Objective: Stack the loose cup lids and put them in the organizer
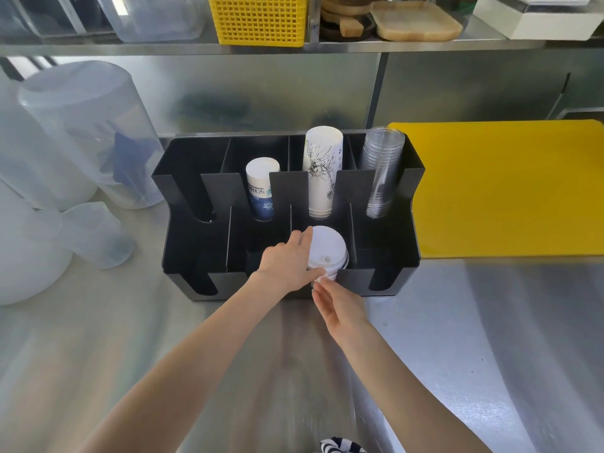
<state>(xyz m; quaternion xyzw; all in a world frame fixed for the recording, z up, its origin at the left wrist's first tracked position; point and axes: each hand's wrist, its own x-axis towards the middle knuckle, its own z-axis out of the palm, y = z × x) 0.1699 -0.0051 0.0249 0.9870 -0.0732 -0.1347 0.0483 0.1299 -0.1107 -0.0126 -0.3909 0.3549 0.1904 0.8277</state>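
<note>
Lids (327, 248), a light, thin, flexy white plastic stack, probably slip apart unless gripped at the rim sides; left hand (287, 263) clamped on stack in organizer (183, 243), right hand (336, 305) open-fingered at its front edge.

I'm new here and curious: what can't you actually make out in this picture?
- Head view: height of the lid stack, hidden by the left hand and the organizer wall.
- Right hand fingertips' grip, too small to tell.
- Striped item, cut off by the bottom edge.

The steel worktop (474, 322) carries a black organizer (183, 237) at centre, a yellow cutting board (510, 188) to its right, and clear plastic containers (81, 132) far left.
</note>
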